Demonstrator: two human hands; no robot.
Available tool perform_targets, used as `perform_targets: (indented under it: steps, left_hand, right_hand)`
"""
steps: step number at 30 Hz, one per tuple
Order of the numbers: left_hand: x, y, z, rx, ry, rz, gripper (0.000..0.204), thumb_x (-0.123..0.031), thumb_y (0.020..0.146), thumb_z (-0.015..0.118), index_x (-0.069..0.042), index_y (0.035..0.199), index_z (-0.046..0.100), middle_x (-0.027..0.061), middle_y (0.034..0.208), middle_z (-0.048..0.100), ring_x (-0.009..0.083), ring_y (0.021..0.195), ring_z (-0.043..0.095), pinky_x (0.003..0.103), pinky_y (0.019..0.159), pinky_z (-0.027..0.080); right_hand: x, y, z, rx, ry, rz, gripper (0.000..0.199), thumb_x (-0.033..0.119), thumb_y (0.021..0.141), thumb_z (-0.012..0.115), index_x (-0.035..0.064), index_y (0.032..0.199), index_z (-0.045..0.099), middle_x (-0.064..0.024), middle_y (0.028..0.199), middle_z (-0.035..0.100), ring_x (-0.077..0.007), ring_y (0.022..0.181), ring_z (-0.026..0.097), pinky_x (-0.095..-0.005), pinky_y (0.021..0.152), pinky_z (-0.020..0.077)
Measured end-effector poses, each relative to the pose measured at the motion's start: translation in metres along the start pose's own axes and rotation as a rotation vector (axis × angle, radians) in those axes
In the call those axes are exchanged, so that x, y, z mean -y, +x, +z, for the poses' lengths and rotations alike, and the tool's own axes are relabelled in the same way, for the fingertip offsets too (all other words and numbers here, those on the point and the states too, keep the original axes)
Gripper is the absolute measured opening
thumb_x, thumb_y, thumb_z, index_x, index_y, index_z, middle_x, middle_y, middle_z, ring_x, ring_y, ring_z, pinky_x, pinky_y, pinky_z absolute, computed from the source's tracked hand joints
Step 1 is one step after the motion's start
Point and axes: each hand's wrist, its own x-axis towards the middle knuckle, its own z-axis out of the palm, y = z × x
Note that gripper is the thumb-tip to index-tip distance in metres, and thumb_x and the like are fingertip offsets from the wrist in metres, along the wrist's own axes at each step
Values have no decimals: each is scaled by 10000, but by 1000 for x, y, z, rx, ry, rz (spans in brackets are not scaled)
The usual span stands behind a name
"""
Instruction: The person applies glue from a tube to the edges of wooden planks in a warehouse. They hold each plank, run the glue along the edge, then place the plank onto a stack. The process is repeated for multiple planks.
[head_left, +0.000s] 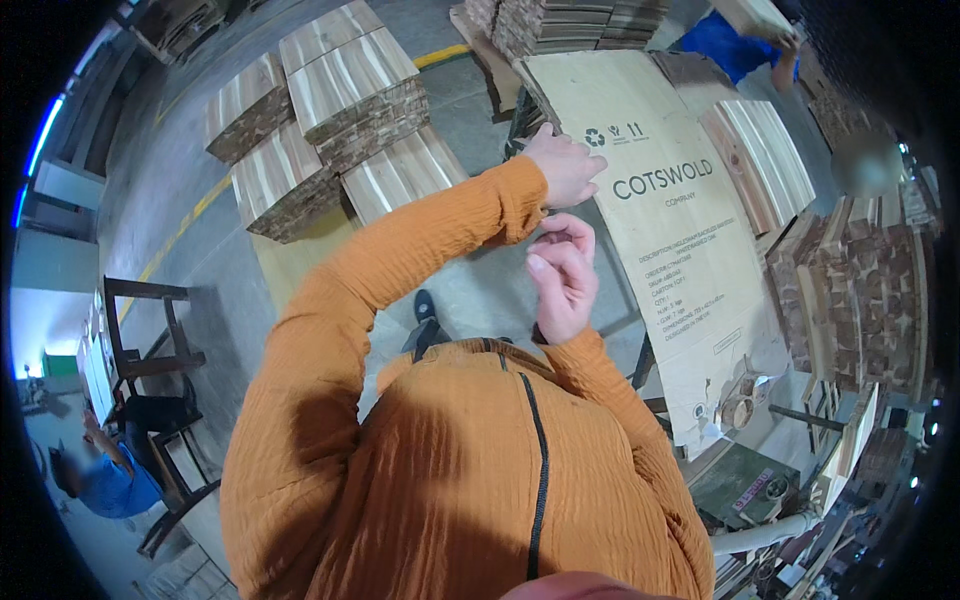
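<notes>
My left hand (566, 168) reaches in from the left, its fingers loosely curled, beside the near left edge of a printed cardboard sheet (650, 235). Nothing shows in it. Just below, my right hand (565, 278) is raised with bent fingers and the thumb drawn in. Its fingertips are close to the cuff (522, 228) of my orange left sleeve; whether they pinch the cloth is unclear. The cardboard covers a table-like surface to my right, with small torn spots near its lower end.
Stacked wooden boards (360, 85) stand on the floor ahead left. More board stacks (850, 290) rise at the right, and a striped panel (762, 160) lies on the cardboard's far side. A person in blue (120, 485) sits at lower left near a dark wooden frame (150, 330). Another person's blue clothing (715, 48) shows top right.
</notes>
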Motion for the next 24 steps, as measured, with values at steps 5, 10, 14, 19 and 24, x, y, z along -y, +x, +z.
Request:
perform_targets:
  steps: [5,10,14,19,24]
  left_hand:
    - [-18,13,-11,102,249,30,236,-248,854,523,-142,1023,650,84,983,679,278,978,624,552,895,357]
    - [-35,31,-25,99,291,34,261,-211,867,502,-125,1052,664,102,1048,673,286,1011,618,606,967,300]
    - [-36,23,-17,-47,330,26,232,-286,793,586,-132,948,661,79,892,680,264,890,636,551,884,365]
    - [-40,11,-14,102,402,112,203,-239,810,566,-114,913,688,66,898,685,252,902,631,565,933,338]
    - [-60,8,-38,272,450,233,245,-232,847,563,-118,1016,699,49,948,693,256,969,623,615,982,292]
  right_hand:
    - [19,0,-10,-221,452,484,245,138,891,577,29,1087,478,-101,1148,499,-103,789,538,-207,597,419]
    - [0,9,-18,-240,475,560,439,149,873,620,36,1235,399,-49,994,574,-112,758,557,-223,610,426]
    - [32,30,-56,356,189,576,295,99,833,632,-31,1092,578,-35,913,630,-98,737,547,-234,664,425]
    - [46,26,-54,428,486,442,312,109,807,592,-10,1095,581,-62,999,612,-90,635,505,-217,580,388]
    - [47,23,-49,557,1290,1096,587,192,750,628,6,1259,401,-89,1020,579,-87,406,361,-214,358,239]
